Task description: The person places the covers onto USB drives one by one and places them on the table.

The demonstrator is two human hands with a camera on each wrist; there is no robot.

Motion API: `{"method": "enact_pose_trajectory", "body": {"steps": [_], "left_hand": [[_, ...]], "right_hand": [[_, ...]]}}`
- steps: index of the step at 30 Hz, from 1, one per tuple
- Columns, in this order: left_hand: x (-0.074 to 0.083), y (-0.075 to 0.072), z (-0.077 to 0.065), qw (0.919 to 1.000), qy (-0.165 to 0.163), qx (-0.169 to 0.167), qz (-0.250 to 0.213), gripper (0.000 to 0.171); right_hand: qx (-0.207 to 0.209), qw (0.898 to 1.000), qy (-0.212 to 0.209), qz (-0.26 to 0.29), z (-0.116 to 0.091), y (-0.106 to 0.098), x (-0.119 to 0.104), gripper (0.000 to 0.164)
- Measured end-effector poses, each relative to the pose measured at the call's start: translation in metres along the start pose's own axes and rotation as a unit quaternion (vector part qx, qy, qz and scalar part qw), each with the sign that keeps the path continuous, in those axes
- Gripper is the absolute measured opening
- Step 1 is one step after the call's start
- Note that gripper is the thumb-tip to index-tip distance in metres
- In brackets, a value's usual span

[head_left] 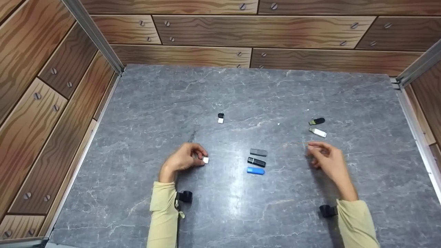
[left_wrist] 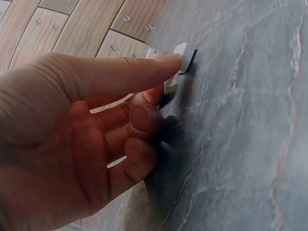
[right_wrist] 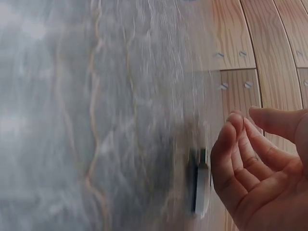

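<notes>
My left hand (head_left: 184, 158) pinches a small white USB stick cap (head_left: 205, 160) between thumb and fingers, low over the grey table. In the left wrist view the cap (left_wrist: 181, 52) pokes out past the thumb tip, its lower part hidden by the fingers. On the right, my right hand (head_left: 327, 156) hovers with loosely bent fingers and holds nothing. Just beyond it lies a white USB stick (head_left: 318, 132) with its plug bare, which also shows beside the fingers as a white stick (right_wrist: 201, 185) in the right wrist view. A black USB stick (head_left: 317, 121) with a bare plug lies behind that.
Between the hands, a grey USB stick (head_left: 258, 152), a black one (head_left: 256, 162) and a blue one (head_left: 256, 171) lie in a column. Farther back sit a black cap (head_left: 221, 115) and a white cap (head_left: 220, 121). Wood-patterned walls (head_left: 203, 31) border the table.
</notes>
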State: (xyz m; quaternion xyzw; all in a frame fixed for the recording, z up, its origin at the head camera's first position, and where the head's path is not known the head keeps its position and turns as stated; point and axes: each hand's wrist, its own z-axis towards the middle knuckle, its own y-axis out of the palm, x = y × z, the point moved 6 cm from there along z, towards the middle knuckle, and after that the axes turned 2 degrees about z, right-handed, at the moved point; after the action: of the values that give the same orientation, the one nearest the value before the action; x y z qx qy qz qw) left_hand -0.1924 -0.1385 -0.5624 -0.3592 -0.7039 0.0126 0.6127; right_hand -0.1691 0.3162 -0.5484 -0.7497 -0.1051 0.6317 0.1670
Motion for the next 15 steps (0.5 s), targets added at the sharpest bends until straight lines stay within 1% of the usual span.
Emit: {"method": "enact_pose_trajectory", "body": {"steps": [2,4,8,11,15], "left_hand": [[0.001,0.001,0.000,1.0000,-0.003,-0.003,0.001,0.027],[0.002,0.002,0.000,0.9999,-0.003,-0.007,0.007,0.027],[0.003,0.003,-0.001,0.9997,0.002,-0.016,0.020,0.028],[0.003,0.002,-0.001,0.9996,0.003,-0.014,0.025,0.027],[0.003,0.002,-0.001,0.9996,0.001,-0.009,0.025,0.026]], "right_hand": [[0.014,1.000,-0.003,-0.016,0.000,-0.006,0.001,0.036],[0.031,0.999,-0.004,-0.044,-0.001,-0.013,0.003,0.035],[0.058,0.993,0.003,-0.104,-0.003,-0.028,0.005,0.035],[0.063,0.990,0.007,-0.125,-0.005,-0.035,0.008,0.038],[0.062,0.989,0.010,-0.135,-0.005,-0.040,0.013,0.038]]}}
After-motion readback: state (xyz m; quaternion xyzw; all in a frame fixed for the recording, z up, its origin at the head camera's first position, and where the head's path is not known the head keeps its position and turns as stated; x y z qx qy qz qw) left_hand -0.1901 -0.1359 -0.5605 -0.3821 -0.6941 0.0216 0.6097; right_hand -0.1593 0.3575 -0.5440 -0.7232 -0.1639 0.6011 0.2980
